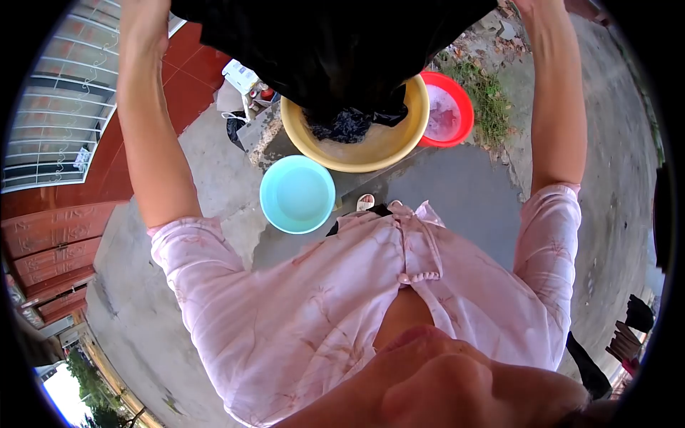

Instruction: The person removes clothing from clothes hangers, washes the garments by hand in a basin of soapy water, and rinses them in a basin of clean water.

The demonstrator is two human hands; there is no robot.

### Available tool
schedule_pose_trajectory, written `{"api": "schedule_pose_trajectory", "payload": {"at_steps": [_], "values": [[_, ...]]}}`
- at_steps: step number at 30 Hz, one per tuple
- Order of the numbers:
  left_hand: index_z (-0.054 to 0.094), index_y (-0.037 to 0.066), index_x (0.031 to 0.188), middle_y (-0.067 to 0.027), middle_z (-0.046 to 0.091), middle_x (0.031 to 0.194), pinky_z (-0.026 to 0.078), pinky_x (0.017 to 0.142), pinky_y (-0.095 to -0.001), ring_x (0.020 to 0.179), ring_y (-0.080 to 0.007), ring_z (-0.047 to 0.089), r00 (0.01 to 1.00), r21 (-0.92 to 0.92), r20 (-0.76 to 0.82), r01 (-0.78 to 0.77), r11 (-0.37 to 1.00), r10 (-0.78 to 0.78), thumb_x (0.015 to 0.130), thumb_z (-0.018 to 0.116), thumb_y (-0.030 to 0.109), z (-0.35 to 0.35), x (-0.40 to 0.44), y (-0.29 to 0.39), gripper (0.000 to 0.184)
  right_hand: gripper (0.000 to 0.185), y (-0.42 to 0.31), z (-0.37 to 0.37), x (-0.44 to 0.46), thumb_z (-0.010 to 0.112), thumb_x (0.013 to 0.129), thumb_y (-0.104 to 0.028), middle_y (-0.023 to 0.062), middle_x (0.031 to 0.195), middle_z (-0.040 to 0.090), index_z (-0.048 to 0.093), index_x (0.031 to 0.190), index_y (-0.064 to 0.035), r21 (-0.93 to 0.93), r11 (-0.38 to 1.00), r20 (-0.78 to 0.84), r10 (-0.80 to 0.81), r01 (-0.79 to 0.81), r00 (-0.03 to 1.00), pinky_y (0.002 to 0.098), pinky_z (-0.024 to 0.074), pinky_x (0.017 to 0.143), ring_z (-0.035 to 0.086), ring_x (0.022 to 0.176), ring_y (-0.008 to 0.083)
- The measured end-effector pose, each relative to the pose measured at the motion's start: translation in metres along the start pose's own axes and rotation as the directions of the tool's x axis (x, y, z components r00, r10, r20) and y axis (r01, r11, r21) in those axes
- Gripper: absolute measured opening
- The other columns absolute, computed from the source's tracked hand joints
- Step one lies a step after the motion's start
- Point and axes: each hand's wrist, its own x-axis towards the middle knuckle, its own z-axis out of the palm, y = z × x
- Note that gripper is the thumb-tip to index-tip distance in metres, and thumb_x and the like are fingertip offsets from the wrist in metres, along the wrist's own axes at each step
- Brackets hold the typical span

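A large black cloth (342, 43) hangs stretched between my raised hands, its lower part reaching into the yellow basin (357, 165). My left hand (145, 16) is at the upper left by one side of the cloth, and my right hand (538, 7) is at the upper right by the other. Both are cut off by the top of the view, so the fingers are hidden, but the cloth is held up between them. More dark, wet-looking fabric (342, 127) lies in cloudy water inside the yellow basin.
A light blue basin (297, 194) of water stands nearer, to the left. Behind the yellow basin on the right is a red basin (465, 114) with sudsy water. A white stool-like object (241, 75) stands left of them. Wet concrete (457, 200), weeds (485, 96) and a red-tiled wall (189, 78) surround these.
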Motion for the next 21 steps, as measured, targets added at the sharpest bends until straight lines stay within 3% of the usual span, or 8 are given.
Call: {"api": "schedule_pose_trajectory", "payload": {"at_steps": [2,4,6,8,10,14,16,21], "values": [[0.063,0.0,0.117,-0.0152,0.07,0.104,0.048,0.087,-0.0356,0.095,-0.0266,0.065,0.977,0.094,0.105,0.176,0.98,-0.186,0.092,0.06,0.018,-0.011,-0.007,-0.089,0.032,0.027,0.048,-0.014,-0.034,0.054,0.09,-0.006,0.0089,0.102,0.069,0.062,0.115,0.0026,0.064,0.966,0.01,0.249,-0.249,0.968,0.0285,0.0524,0.083,0.065,0.091,0.0175],[0.066,0.0,0.116,-0.0103,0.069,0.104,0.047,0.086,-0.0288,0.094,-0.0173,0.062,0.855,-0.015,0.267,0.465,0.885,-0.445,0.09,0.062,0.013,0.004,-0.05,-0.132,0.029,0.034,0.148,-0.07,-0.064,0.056,0.089,-0.003,0.011,0.107,0.067,0.058,0.123,0.0008,-0.115,0.945,-0.171,0.284,-0.305,0.943,0.0329,0.0525,0.088,0.064,0.096,0.02],[0.068,0.0,0.111,-0.0074,0.069,0.101,0.047,0.083,-0.0276,0.092,-0.0164,0.061,0.762,0.029,0.243,0.613,0.79,-0.6,0.09,0.059,0.01,0.025,-0.099,-0.196,0.025,0.033,0.183,-0.039,-0.112,0.058,0.09,-0.007,0.0096,0.105,0.067,0.059,0.121,0.0015,0.103,0.785,-0.323,0.607,-0.611,0.726,0.0318,0.0514,0.087,0.064,0.097,0.0178],[0.068,0.002,0.112,-0.0102,0.069,0.101,0.047,0.085,-0.0304,0.093,-0.0185,0.062,0.77,0.055,0.146,0.621,0.782,-0.621,0.089,0.059,0.009,0.056,-0.149,-0.224,0.026,0.036,0.253,-0.045,-0.147,0.057,0.084,-0.003,0.0182,0.103,0.068,0.06,0.12,0.0022,-0.02,0.698,-0.518,0.605,-0.716,0.604,0.0379,0.0532,0.085,0.067,0.095,0.0306],[0.065,0.006,0.117,-0.0211,0.065,0.112,0.046,0.094,-0.0377,0.104,-0.0372,0.062,0.907,0.365,0.157,0.313,0.877,-0.39,0.086,0.057,0.007,0.087,-0.194,-0.27,0.032,0.04,0.328,-0.05,-0.192,0.055,0.084,-0.004,0.0215,0.107,0.067,0.059,0.123,-0.0006,-0.61,0.599,-0.477,0.245,-0.519,0.844,0.0414,0.0495,0.092,0.064,0.098,0.0373],[0.037,0.026,0.146,-0.0107,0.03,0.154,0.018,0.113,-0.0605,0.143,-0.0357,0.023,0.835,0.749,0.437,-0.131,0.65,-0.335,0.084,0.069,0.029,0.151,-0.26,-0.297,0.07,0.05,0.395,-0.024,-0.232,0.054,0.084,-0.009,0.0198,0.133,0.055,0.052,0.133,-0.0052,-0.92,0.301,-0.212,0.161,-0.252,0.964,0.0466,0.045,0.097,0.054,0.108,0.04],[0.035,0.029,0.147,-0.01,0.03,0.154,0.019,0.112,-0.0623,0.144,-0.0349,0.023,0.834,0.797,0.419,-0.148,0.586,-0.359,0.084,0.068,0.03,0.168,-0.266,-0.306,0.071,0.056,0.402,-0.017,-0.237,0.058,0.082,-0.01,0.014,0.145,0.044,0.048,0.136,-0.0071,-0.973,0.156,-0.134,0.216,-0.169,0.967,0.0472,0.042,0.099,0.049,0.116,0.0352],[0.035,0.024,0.147,-0.0139,0.045,0.14,0.027,0.108,-0.0599,0.129,-0.0375,0.039,0.832,0.776,0.395,-0.076,0.626,-0.389,0.083,0.068,0.027,0.184,-0.262,-0.329,0.073,0.058,0.442,-0.033,-0.23,0.056,0.079,-0.006,0.0171,0.144,0.043,0.048,0.137,-0.0079,-0.926,0.294,-0.172,0.23,-0.237,0.958,0.0481,0.0378,0.103,0.046,0.119,0.0387]]}}
